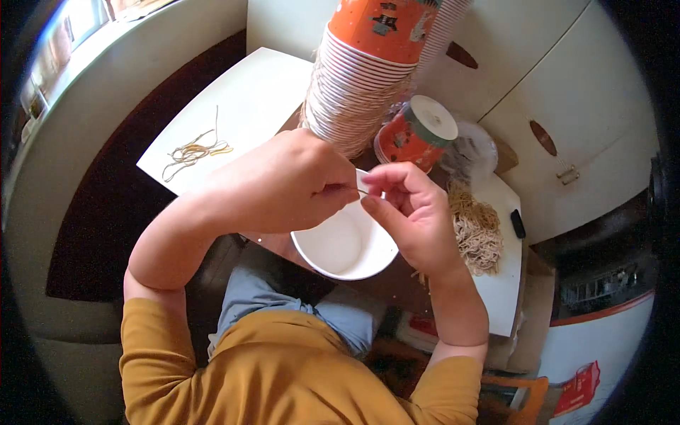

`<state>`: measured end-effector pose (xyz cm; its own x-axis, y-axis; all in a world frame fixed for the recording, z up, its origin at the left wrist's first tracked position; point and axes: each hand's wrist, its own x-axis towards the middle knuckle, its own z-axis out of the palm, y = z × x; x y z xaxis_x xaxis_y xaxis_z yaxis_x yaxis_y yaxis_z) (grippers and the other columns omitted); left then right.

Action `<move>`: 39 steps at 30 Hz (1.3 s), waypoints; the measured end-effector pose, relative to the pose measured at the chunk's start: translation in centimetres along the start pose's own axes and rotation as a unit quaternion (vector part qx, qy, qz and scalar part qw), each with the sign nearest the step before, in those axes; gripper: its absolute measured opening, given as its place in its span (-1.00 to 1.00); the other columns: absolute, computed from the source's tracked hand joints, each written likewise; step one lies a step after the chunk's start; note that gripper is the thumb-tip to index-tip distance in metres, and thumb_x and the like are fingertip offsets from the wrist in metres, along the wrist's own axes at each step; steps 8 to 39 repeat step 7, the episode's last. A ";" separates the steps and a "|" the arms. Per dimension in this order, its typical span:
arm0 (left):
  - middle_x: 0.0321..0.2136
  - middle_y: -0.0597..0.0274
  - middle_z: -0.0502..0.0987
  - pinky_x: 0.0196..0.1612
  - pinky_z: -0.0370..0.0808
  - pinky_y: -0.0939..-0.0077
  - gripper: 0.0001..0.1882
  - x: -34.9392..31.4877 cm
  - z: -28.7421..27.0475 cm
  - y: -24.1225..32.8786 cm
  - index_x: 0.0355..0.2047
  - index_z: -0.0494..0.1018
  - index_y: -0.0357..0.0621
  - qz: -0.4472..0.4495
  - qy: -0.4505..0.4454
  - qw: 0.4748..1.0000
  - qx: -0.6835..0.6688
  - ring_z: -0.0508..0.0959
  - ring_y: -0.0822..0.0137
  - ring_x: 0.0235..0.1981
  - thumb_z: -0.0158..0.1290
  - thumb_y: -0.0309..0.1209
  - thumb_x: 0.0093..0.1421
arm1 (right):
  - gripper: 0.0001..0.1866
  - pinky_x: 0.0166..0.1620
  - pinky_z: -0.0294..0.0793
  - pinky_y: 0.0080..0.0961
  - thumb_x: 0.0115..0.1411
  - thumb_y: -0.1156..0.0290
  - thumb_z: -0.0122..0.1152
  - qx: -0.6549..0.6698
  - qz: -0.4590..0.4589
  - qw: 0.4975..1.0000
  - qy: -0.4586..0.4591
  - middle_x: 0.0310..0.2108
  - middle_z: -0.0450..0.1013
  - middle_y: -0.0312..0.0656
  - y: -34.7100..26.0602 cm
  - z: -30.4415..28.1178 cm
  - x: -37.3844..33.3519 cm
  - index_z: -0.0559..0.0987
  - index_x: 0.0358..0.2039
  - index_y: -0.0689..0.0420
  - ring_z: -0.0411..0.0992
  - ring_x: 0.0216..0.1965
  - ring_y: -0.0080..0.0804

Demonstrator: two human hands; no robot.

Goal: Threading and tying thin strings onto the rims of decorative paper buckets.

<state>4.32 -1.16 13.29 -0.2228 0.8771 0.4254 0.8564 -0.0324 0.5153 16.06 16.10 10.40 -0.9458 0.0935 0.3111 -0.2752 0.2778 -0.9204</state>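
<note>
A white paper bowl (345,248) stands open side up in front of me, with both my hands above its far rim. My left hand (304,185) is closed in a pinch, knuckles up, on a thin beige cord (363,192). A short length of that cord spans to my right hand (411,209), whose thumb and forefinger are pinched at its other side, the other fingers curled. Just beyond the hands rises a tall stack of paper bowls (358,88), white rims and orange printed sides, with beige strands along its lower part.
Several loose cords (195,152) lie on the white board (248,88) at left. Right of the bowl, a heap of beige cords (476,234) covers part of another white surface (499,304), near a small black object (518,224). Upturned orange-and-green bowls (414,138) stand behind. White cabinet doors (581,120) close off the back.
</note>
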 end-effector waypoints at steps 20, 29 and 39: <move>-0.53 0.01 0.56 -0.40 0.48 0.39 -0.90 -1.3 0.9 -0.8 -0.41 0.58 -0.23 -0.074 0.007 0.994 -0.076 0.57 0.20 -0.53 0.13 -0.46 0.09 | -0.90 -0.42 0.43 -0.52 0.13 0.51 0.23 -0.270 -0.146 0.952 0.015 -0.42 0.50 -0.25 -0.1 0.3 0.4 0.57 -0.31 0.13 0.47 -0.47 -0.44; -0.53 0.01 0.56 -0.40 0.48 0.39 -0.90 -1.3 0.9 -0.8 -0.41 0.58 -0.23 -0.074 0.007 0.994 -0.076 0.57 0.20 -0.53 0.13 -0.46 0.09 | -0.90 -0.42 0.43 -0.52 0.13 0.51 0.23 -0.270 -0.146 0.952 0.015 -0.42 0.50 -0.25 -0.1 0.3 0.4 0.57 -0.31 0.13 0.47 -0.47 -0.44; -0.53 0.01 0.56 -0.40 0.48 0.39 -0.90 -1.3 0.9 -0.8 -0.41 0.58 -0.23 -0.074 0.007 0.994 -0.076 0.57 0.20 -0.53 0.13 -0.46 0.09 | -0.90 -0.42 0.43 -0.52 0.13 0.51 0.23 -0.270 -0.146 0.952 0.015 -0.42 0.50 -0.25 -0.1 0.3 0.4 0.57 -0.31 0.13 0.47 -0.47 -0.44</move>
